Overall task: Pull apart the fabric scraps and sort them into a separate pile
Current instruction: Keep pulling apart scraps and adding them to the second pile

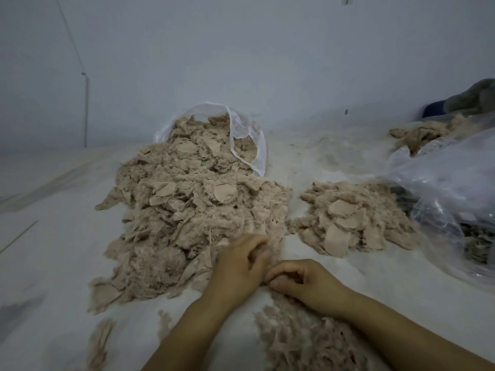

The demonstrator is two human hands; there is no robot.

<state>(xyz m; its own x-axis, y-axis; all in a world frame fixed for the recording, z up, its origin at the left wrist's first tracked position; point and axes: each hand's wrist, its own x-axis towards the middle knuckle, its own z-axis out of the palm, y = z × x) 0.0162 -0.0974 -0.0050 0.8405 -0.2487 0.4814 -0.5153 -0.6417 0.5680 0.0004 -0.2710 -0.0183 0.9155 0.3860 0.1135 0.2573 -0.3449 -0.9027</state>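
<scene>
A big heap of beige furry fabric scraps [187, 210] spills from a clear plastic bag [249, 140] across the white surface. A smaller pile of scraps [353, 218] lies to its right. More scraps [300, 336] sit near the bottom, under my right forearm. My left hand [238, 266] rests at the big heap's near right edge, fingers curled round a scrap. My right hand [302, 282] lies just beside it, fingers curled and pinching the same fuzzy scrap [267, 271] between the two hands.
A large crumpled clear plastic bag [450, 188] with darker scraps inside lies at the right. Behind it sit more beige scraps [417, 135] and a grey and blue bundle [471, 100]. A few loose scraps [99, 341] lie at bottom left. The wall stands close behind.
</scene>
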